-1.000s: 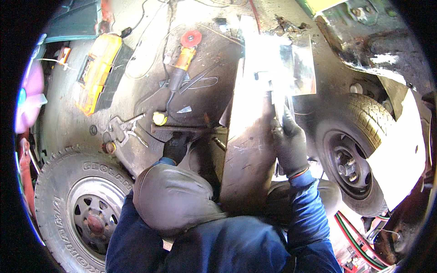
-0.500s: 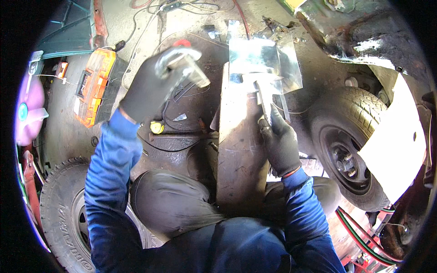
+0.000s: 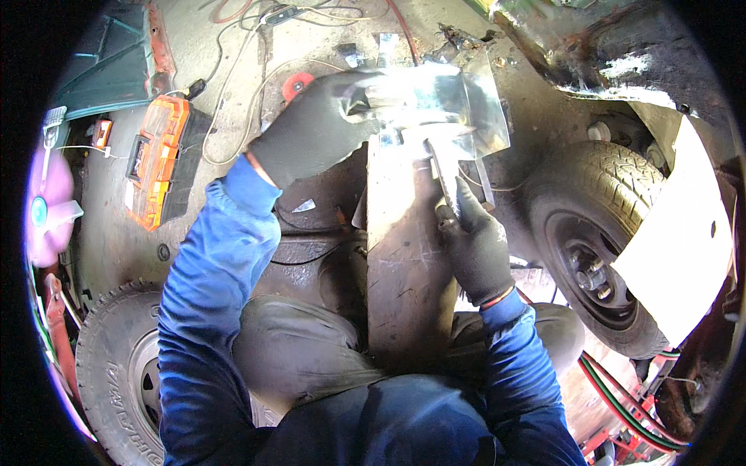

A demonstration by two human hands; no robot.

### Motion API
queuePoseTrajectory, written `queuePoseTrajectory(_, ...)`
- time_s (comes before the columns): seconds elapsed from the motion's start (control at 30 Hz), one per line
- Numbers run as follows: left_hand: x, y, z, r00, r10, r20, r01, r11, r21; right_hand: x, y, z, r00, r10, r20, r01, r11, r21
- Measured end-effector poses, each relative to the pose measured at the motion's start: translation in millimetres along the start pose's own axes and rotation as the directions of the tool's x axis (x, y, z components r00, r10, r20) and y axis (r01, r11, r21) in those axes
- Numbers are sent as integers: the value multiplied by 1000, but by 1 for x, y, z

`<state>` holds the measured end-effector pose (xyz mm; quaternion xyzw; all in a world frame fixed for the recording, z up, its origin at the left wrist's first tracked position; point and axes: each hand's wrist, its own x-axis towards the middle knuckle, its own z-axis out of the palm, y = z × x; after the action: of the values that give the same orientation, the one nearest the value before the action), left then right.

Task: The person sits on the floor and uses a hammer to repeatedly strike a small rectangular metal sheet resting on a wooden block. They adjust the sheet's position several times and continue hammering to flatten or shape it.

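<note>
My right hand (image 3: 478, 252), in a dark glove, is closed around the metal handle of a hammer (image 3: 443, 175). The hammer's head lies against a shiny sheet of metal (image 3: 489, 109), in strong glare. This sheet rests over the far end of a long worn block (image 3: 408, 272) standing between my knees. At the sheet's left side is my gloved left hand (image 3: 322, 124), its fingers curled around a shiny metal piece (image 3: 357, 103). Glare and the glove hide most of that piece, and I cannot tell its kind.
An orange and black toolbox (image 3: 159, 163) stands at the left, beside a pink fan (image 3: 53, 198). Tyres lie at the lower left (image 3: 116, 380) and right (image 3: 594, 248). A pale panel (image 3: 684, 241) leans by the right tyre. Cables (image 3: 249, 46) and a red disc (image 3: 297, 85) lie beyond.
My left hand has moved right with the shiny piece, from above the floor to the metal sheet's left side. My right hand keeps the hammer at nearly the same place.
</note>
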<state>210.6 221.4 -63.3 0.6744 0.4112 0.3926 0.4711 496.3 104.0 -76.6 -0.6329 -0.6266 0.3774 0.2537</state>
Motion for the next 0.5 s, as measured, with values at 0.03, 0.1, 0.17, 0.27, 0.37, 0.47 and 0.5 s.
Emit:
queuePoseTrajectory(0.03,1,-9,-3,987,154,50,-161,950,267,-1,-1,-1,1000,12,3,-12,1000,-4)
queuePoseTrajectory(0.1,2,-27,-8,991,61,117,-115,832,542,-2,-3,-2,1000,11,5,-11,1000,-17)
queuePoseTrajectory(0.17,5,-39,-14,977,77,201,-200,671,714,-4,-6,-4,999,46,18,-45,998,-31)
queuePoseTrajectory(0.27,7,-37,-23,991,-132,30,84,773,629,-6,-9,-6,996,83,43,-82,996,-36)
queuePoseTrajectory(0.37,12,-21,-23,966,-251,-52,247,854,459,-6,-10,-7,993,109,45,-109,994,-6)
queuePoseTrajectory(0.47,13,-10,-17,942,-320,-98,330,837,437,-6,-10,-7,992,113,53,-113,994,-6)
queuePoseTrajectory(0.5,13,-10,-16,951,-291,-104,307,851,426,-6,-10,-7,994,98,46,-98,995,1)
